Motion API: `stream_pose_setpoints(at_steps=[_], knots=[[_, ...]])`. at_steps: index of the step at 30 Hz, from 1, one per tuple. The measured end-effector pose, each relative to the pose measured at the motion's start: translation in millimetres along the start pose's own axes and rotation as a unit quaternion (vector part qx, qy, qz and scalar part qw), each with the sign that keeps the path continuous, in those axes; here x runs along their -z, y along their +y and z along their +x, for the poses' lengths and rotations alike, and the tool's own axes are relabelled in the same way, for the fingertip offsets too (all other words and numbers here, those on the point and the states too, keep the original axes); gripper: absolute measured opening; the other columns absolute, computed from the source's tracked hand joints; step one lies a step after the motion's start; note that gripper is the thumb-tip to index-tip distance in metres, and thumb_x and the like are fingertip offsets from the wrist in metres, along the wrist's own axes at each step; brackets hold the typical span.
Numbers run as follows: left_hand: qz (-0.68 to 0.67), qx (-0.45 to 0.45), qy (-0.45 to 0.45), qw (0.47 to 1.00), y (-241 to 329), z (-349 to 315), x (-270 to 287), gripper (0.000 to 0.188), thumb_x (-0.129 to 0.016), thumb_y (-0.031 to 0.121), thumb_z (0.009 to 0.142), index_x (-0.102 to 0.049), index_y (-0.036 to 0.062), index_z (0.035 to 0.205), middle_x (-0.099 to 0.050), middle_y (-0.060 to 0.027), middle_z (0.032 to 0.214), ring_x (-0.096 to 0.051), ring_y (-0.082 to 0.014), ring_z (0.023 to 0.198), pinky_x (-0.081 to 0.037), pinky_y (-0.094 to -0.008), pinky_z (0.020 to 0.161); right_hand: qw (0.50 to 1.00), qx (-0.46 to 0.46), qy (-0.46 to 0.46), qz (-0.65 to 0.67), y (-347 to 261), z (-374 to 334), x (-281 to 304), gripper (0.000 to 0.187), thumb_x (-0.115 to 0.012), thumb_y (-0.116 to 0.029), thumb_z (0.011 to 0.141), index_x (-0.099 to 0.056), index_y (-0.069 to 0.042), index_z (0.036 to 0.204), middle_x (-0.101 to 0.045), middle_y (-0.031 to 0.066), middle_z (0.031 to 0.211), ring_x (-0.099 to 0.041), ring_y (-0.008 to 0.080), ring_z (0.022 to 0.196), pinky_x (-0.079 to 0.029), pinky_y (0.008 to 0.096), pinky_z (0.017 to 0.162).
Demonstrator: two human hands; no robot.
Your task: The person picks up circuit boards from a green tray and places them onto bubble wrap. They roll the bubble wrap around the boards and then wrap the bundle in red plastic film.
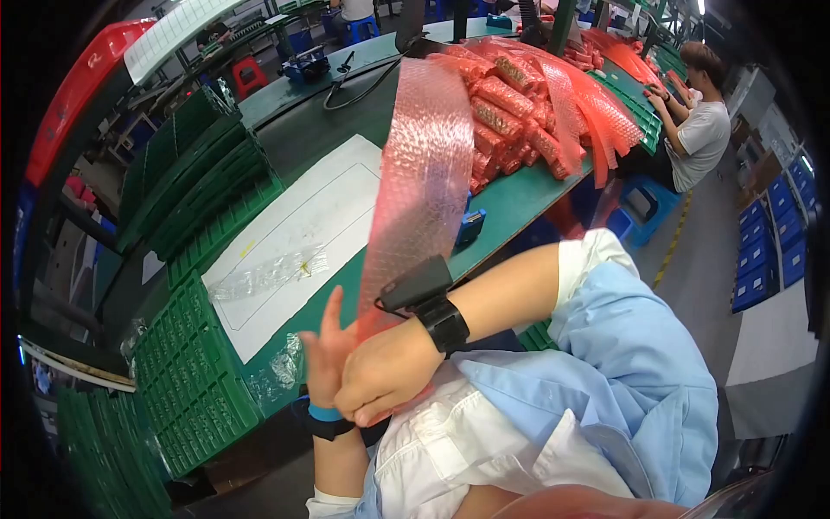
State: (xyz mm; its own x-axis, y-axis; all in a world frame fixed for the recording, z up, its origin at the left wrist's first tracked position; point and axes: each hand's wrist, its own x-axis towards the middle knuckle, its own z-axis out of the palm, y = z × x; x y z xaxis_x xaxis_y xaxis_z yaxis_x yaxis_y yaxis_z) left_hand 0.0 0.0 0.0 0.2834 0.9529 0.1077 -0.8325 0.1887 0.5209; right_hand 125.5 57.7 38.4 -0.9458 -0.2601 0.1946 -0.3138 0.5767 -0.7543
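The left hand (325, 367), fingers spread and blurred, stands upright behind the right hand (391, 363), whose fingers curl across it; whether the right one grips anything I cannot tell. The pink bubble-wrap strip (424, 164) runs from the far side of the desk (517, 204) down to both hands and passes behind the right — its near end close to the body, where the two hands can work on it together. The wrapped pink bundles (506, 99) are heaped to the far right, probably to leave the near side free. A white sheet (316, 203) lies flat to the left, perhaps to mark out a place, with a clear plastic bag (270, 275) on it. Left of that, a green tray (232, 368) has compartments with small clear pieces, too small to name — and farther off is a tray stack (186, 173). Blue bins (757, 246) stand at the far right, contents hidden.
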Motion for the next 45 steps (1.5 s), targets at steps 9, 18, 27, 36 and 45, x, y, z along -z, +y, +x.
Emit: stream_pose_setpoints(at_steps=[9, 18, 27, 36, 45], knots=[[0.285, -0.087, 0.189, 0.936, -4.5, -8.7, 52.7, 0.024, -0.050, 0.012, 0.099, -0.054, -0.0002, 0.120, -0.063, -0.0062, 0.101, -0.060, -0.0122, 0.084, -0.050, -0.0246, 0.076, 0.953, 0.018, 0.271, -0.133, 16.1, -46.0, -24.0, 0.022, -0.062, -0.026, 0.090, -0.062, -0.004, 0.088, -0.063, 0.0104, 0.084, -0.060, 0.0332, 0.083, -0.048, 0.0416, 0.072], [0.380, -0.111, 0.278, 0.875, -27.8, -16.1, 60.0, 0.017, -0.051, 0.007, 0.097, -0.054, -0.0001, 0.113, -0.059, -0.0012, 0.089, -0.054, -0.0060, 0.076, -0.046, -0.0215, 0.069, 0.813, -0.335, 0.476, -0.032, 42.6, -70.0, -40.4, 0.047, -0.069, -0.021, 0.086, -0.052, -0.003, 0.125, -0.056, 0.0170, 0.117, -0.057, 0.0322, 0.105, -0.047, 0.0396, 0.088], [0.486, -0.034, 0.219, 0.845, -50.1, -38.7, 78.9, 0.020, -0.056, 0.009, 0.096, -0.052, -0.0011, 0.113, -0.060, -0.0031, 0.095, -0.055, -0.0076, 0.081, -0.048, -0.0225, 0.074, 0.831, -0.346, 0.391, -0.192, 58.5, -48.1, -61.7, 0.063, -0.075, -0.025, 0.077, -0.049, -0.011, 0.132, -0.052, 0.0160, 0.124, -0.053, 0.0350, 0.110, -0.044, 0.0407, 0.093], [0.451, -0.007, 0.198, 0.870, -95.2, -58.0, 104.4, 0.016, -0.056, 0.011, 0.096, -0.054, -0.0014, 0.105, -0.059, -0.0041, 0.094, -0.055, -0.0077, 0.079, -0.047, -0.0223, 0.069, 0.818, -0.299, 0.362, -0.332, 72.3, -57.3, -77.8, 0.030, -0.073, -0.023, 0.071, -0.064, -0.013, 0.098, -0.057, 0.0041, 0.091, -0.057, 0.0248, 0.086, -0.045, 0.0375, 0.074], [0.854, -0.216, 0.106, 0.461, -14.0, -21.2, 43.3, 0.041, -0.066, 0.023, 0.085, -0.057, 0.0057, 0.122, -0.052, -0.0196, 0.126, -0.044, -0.0421, 0.121, -0.032, -0.0540, 0.102, 0.825, -0.253, 0.325, -0.388, 90.8, -80.8, -124.1, 0.020, -0.070, -0.028, 0.067, -0.061, -0.014, 0.079, -0.054, 0.0007, 0.078, -0.055, 0.0216, 0.075, -0.043, 0.0352, 0.066]])
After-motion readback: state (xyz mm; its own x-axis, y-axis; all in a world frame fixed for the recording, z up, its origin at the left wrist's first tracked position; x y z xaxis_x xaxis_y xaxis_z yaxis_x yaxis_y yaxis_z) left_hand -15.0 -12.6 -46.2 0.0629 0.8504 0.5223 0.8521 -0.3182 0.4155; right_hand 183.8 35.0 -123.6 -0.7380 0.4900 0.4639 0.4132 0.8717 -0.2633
